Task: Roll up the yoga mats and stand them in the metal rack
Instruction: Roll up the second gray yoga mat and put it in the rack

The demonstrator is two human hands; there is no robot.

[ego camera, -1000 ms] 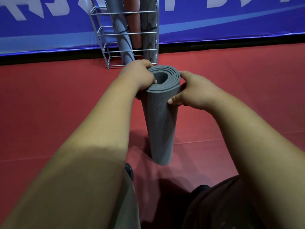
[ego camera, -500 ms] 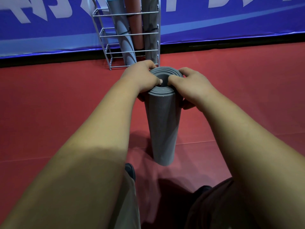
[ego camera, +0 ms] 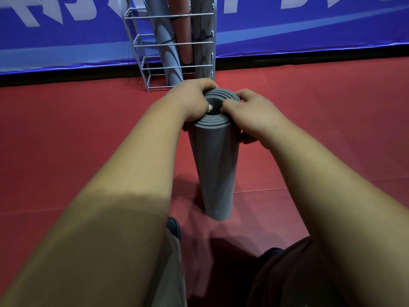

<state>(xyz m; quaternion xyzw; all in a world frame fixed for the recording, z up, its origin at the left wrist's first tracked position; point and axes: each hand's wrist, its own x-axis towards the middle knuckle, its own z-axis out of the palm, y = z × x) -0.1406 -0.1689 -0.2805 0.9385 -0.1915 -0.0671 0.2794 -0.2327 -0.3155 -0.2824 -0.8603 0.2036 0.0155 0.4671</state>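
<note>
A rolled grey yoga mat (ego camera: 215, 169) stands upright on the red floor in front of me. My left hand (ego camera: 192, 100) grips the top rim from the left, its thumb inside the roll's hollow core. My right hand (ego camera: 250, 116) grips the rim from the right, thumb over the top edge and fingers wrapped round the outside. Behind the mat, against the wall, stands the metal rack (ego camera: 141, 54). It holds three rolled mats: a blue-grey one (ego camera: 164, 47) leaning, a reddish one (ego camera: 182, 29) and a dark grey one (ego camera: 202, 41).
A blue banner (ego camera: 309, 25) with white lettering covers the wall behind the rack. Red floor matting (ego camera: 66, 134) stretches to both sides, with a seam running across near the mat's base. My knees and a dark shoe tip (ego camera: 173, 227) sit at the bottom.
My right hand has shifted from the mat's side onto the top rim, its thumb now at the core. The left hand kept its grip and the mat stayed upright.
</note>
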